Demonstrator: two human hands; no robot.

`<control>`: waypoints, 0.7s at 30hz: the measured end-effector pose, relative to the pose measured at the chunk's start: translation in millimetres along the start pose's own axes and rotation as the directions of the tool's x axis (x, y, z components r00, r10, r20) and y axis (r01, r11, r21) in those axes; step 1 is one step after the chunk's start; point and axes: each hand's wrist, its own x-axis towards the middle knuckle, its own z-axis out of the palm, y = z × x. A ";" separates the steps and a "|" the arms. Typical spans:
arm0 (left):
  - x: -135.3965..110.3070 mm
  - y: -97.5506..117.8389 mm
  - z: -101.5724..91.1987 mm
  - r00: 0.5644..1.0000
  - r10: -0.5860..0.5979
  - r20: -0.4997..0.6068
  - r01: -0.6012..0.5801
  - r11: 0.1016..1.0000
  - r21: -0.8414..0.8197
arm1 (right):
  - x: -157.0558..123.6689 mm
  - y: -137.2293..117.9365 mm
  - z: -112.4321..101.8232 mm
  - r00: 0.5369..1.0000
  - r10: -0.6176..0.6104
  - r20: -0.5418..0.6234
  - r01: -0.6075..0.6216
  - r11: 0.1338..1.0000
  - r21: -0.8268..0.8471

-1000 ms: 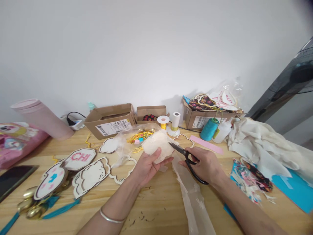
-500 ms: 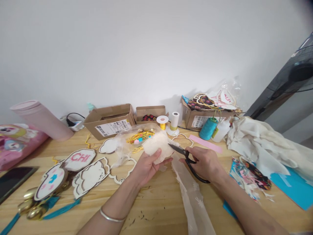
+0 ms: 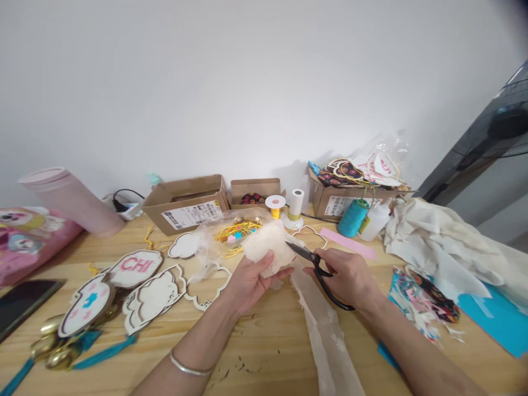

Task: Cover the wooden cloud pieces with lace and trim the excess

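My left hand (image 3: 247, 280) is closed around a cream lace-covered cloud shape (image 3: 268, 247), held up above the wooden table (image 3: 272, 341). My right hand (image 3: 346, 275) grips black scissors (image 3: 315, 264) whose blades point left and touch the right edge of the lace. A long strip of white lace (image 3: 330, 335) trails from the piece down the table toward me. A silver bangle (image 3: 187, 367) is on my left wrist.
Wooden cloud cutouts (image 3: 152, 294), one reading CHI (image 3: 135, 265), lie at left with gold bells and teal tassels (image 3: 61, 349). Cardboard boxes (image 3: 185, 203), thread spools (image 3: 297, 206), a teal spool (image 3: 350, 217) and a glue bottle (image 3: 374, 220) line the back. White cloth (image 3: 445, 247) and scraps (image 3: 424, 302) sit right.
Almost nothing differs: the scissor blades stay at the lace edge and both hands shift only a few pixels as the camera sways.
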 end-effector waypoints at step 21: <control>0.8 4.9 -2.3 0.999 -0.033 -0.019 0.034 0.997 0.064 | -1.0 7.9 -4.7 0.988 -0.145 -0.047 0.135 0.976 -0.171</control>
